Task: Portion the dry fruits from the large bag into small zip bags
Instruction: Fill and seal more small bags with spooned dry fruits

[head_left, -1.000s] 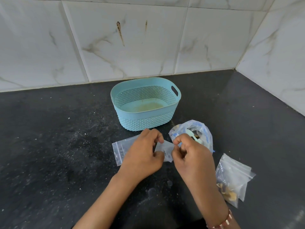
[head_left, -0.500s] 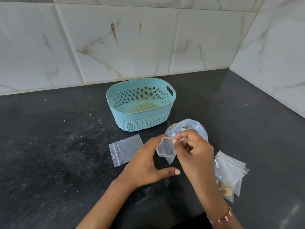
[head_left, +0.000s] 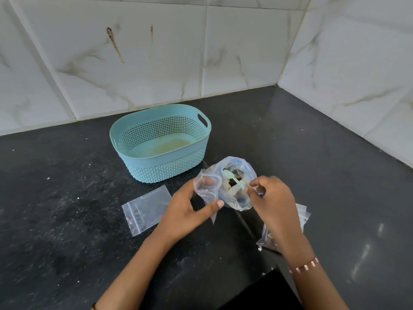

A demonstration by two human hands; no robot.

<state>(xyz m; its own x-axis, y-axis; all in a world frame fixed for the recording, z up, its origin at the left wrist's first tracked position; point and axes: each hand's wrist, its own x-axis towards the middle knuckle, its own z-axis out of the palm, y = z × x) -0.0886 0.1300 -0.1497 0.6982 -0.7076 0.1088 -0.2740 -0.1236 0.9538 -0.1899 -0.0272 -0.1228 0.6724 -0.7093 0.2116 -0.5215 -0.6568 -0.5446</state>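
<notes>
The large clear bag of dry fruits stands open on the black counter, with a pale green spoon lying in its mouth. My left hand grips a small empty zip bag just left of the large bag, a finger inside its open mouth and the thumb below it. My right hand pinches the end of the spoon's handle at the large bag's right edge. A second empty zip bag lies flat to the left.
A teal perforated basket stands behind the bags, with only a stain on its floor. Filled small zip bags lie partly hidden under my right wrist. Marble tiled walls close off the back and the right side.
My right hand has let go of the small zip bag and moved to the spoon in the large bag. My left hand has carried the small bag up beside the large bag.
</notes>
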